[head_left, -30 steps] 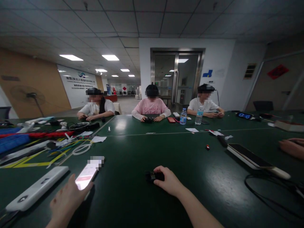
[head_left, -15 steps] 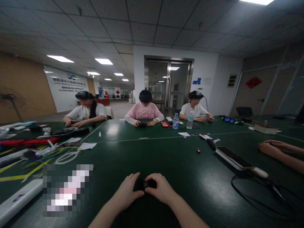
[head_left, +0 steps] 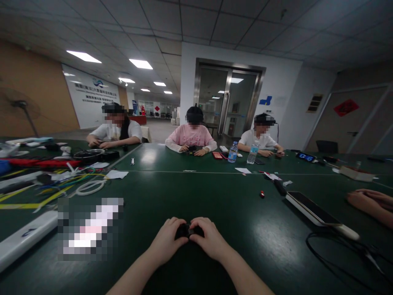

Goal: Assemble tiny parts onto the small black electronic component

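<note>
A small black object point(head_left: 185, 230) sits between my two hands, low over the green table point(head_left: 233, 262). My left hand point(head_left: 168, 238) is curled around its left side, thumb and fingers closed on it. On the other side, my right hand point(head_left: 210, 238) grips it, with the thumb at the near edge and the fingers bent over the far edge. My fingers cover much of the object, and its dark colour blends into the table, so its kind cannot be made out.
To the left lie a white power strip point(head_left: 27, 235), a blurred-out patch and tangled cables point(head_left: 90, 187). On the right are a phone point(head_left: 311, 207) on a white stand, black cable and a co-worker's hands point(head_left: 364, 203). Several people sit opposite, near bottles point(head_left: 253, 153).
The view has tilted and shifted slightly. My hands have drawn a little closer together around the black object, and my right fingers now bend more over it.
</note>
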Action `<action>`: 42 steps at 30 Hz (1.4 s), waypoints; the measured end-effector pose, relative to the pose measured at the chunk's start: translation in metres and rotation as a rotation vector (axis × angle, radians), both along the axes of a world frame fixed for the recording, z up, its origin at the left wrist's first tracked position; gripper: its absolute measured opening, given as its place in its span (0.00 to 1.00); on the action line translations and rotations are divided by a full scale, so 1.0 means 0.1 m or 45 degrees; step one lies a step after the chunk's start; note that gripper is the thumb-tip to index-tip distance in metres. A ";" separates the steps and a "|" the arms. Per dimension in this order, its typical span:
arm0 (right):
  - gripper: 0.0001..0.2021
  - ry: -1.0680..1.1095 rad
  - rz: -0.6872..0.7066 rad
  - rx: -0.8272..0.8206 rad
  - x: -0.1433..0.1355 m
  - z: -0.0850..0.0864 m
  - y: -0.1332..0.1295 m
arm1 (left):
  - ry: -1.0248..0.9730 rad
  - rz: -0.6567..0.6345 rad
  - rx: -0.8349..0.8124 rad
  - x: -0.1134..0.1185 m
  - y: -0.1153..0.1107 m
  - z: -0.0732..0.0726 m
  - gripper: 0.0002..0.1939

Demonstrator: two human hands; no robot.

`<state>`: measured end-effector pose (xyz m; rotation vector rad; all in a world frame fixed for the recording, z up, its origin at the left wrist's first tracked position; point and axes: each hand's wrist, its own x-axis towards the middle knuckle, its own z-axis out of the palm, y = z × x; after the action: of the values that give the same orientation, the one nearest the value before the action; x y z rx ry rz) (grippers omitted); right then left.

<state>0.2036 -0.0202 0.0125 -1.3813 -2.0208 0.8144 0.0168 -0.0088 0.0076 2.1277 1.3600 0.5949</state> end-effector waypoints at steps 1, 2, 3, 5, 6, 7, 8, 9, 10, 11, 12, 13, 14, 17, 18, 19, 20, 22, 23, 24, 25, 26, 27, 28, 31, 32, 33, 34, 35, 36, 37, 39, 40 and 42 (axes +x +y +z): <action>0.09 0.029 -0.001 -0.010 0.01 -0.01 0.00 | -0.023 0.005 -0.001 0.00 -0.01 0.00 0.19; 0.09 0.067 -0.002 -0.024 0.02 -0.01 0.01 | -0.048 0.008 -0.006 0.00 -0.01 0.00 0.19; 0.09 0.111 -0.002 -0.040 0.03 -0.02 0.01 | -0.074 0.012 -0.016 0.00 -0.02 0.00 0.19; 0.08 0.194 -0.013 -0.069 0.05 -0.01 0.02 | -0.131 0.034 -0.048 -0.01 -0.02 -0.01 0.19; 0.08 0.224 -0.026 -0.080 0.07 -0.01 0.02 | -0.164 0.046 -0.068 -0.01 -0.02 -0.01 0.19; 0.09 0.243 -0.039 -0.088 0.08 0.01 0.02 | -0.199 0.052 -0.088 -0.01 -0.02 -0.02 0.19; 0.09 0.253 -0.049 -0.092 0.10 0.02 0.03 | -0.235 0.054 -0.109 -0.02 -0.01 -0.02 0.19; 0.09 0.261 -0.060 -0.091 0.12 0.04 0.03 | -0.268 0.049 -0.129 -0.03 -0.01 -0.03 0.19; 0.09 0.268 -0.062 -0.089 0.15 0.06 0.03 | -0.295 0.040 -0.146 -0.03 0.00 -0.04 0.19; 0.09 0.282 -0.061 -0.082 0.18 0.08 0.04 | -0.315 0.035 -0.161 -0.04 0.00 -0.04 0.19; 0.08 0.301 -0.064 -0.073 0.20 0.10 0.05 | -0.329 0.031 -0.177 -0.05 0.01 -0.05 0.20; 0.08 0.324 -0.059 -0.069 0.23 0.11 0.06 | -0.337 0.028 -0.195 -0.05 0.01 -0.06 0.21; 0.08 0.345 -0.058 -0.063 0.26 0.11 0.08 | -0.344 0.026 -0.212 -0.06 0.02 -0.08 0.21; 0.09 0.346 -0.047 -0.050 0.35 0.10 0.12 | -0.360 0.015 -0.251 -0.07 0.03 -0.11 0.23; 0.09 0.350 -0.047 -0.044 0.38 0.09 0.13 | -0.365 0.012 -0.254 -0.08 0.03 -0.11 0.23; 0.10 0.353 -0.045 -0.047 0.40 0.08 0.14 | -0.370 0.009 -0.254 -0.08 0.04 -0.12 0.23; 0.11 0.357 -0.044 -0.055 0.42 0.08 0.15 | -0.376 0.003 -0.254 -0.09 0.04 -0.12 0.24; 0.13 0.364 -0.048 -0.077 0.46 0.09 0.15 | -0.381 -0.015 -0.258 -0.09 0.03 -0.11 0.23; 0.14 0.367 -0.052 -0.089 0.48 0.10 0.15 | -0.383 -0.025 -0.259 -0.09 0.03 -0.11 0.23; 0.15 0.374 -0.055 -0.100 0.49 0.11 0.15 | -0.385 -0.035 -0.263 -0.09 0.02 -0.10 0.23; 0.15 0.387 -0.059 -0.110 0.51 0.12 0.15 | -0.388 -0.047 -0.269 -0.10 0.02 -0.09 0.23; 0.16 0.406 -0.064 -0.121 0.52 0.14 0.15 | -0.392 -0.058 -0.279 -0.10 0.01 -0.08 0.23; 0.17 0.429 -0.066 -0.133 0.54 0.15 0.15 | -0.394 -0.066 -0.289 -0.09 0.00 -0.06 0.23; 0.17 0.455 -0.071 -0.144 0.55 0.15 0.16 | -0.394 -0.071 -0.301 -0.09 0.00 -0.06 0.23; 0.18 0.509 -0.092 -0.154 0.60 0.17 0.16 | -0.387 -0.076 -0.313 -0.09 -0.01 -0.04 0.23; 0.18 0.520 -0.102 -0.148 0.62 0.17 0.17 | -0.383 -0.078 -0.311 -0.10 -0.02 -0.04 0.23; 0.18 0.528 -0.114 -0.139 0.63 0.18 0.17 | -0.380 -0.078 -0.307 -0.10 -0.02 -0.04 0.23; 0.18 0.534 -0.127 -0.129 0.64 0.19 0.16 | -0.375 -0.077 -0.300 -0.10 -0.02 -0.04 0.23; 0.18 0.538 -0.138 -0.119 0.65 0.20 0.16 | -0.370 -0.076 -0.292 -0.10 -0.02 -0.05 0.23; 0.17 0.538 -0.152 -0.109 0.65 0.21 0.15 | -0.364 -0.075 -0.286 -0.11 -0.02 -0.05 0.23; 0.17 0.533 -0.164 -0.101 0.66 0.23 0.14 | -0.358 -0.073 -0.283 -0.11 -0.02 -0.05 0.24; 0.17 0.510 -0.184 -0.093 0.66 0.26 0.13 | -0.352 -0.073 -0.292 -0.12 -0.02 -0.06 0.24; 0.16 0.498 -0.192 -0.095 0.66 0.27 0.12 | -0.352 -0.072 -0.297 -0.12 -0.02 -0.07 0.24; 0.16 0.484 -0.195 -0.115 0.66 0.28 0.11 | -0.348 -0.067 -0.302 -0.12 -0.01 -0.08 0.24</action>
<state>0.2691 -0.0089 0.0401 -1.2967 -1.5866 1.0217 0.0050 -0.0100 -0.0005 1.8130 1.1584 0.6425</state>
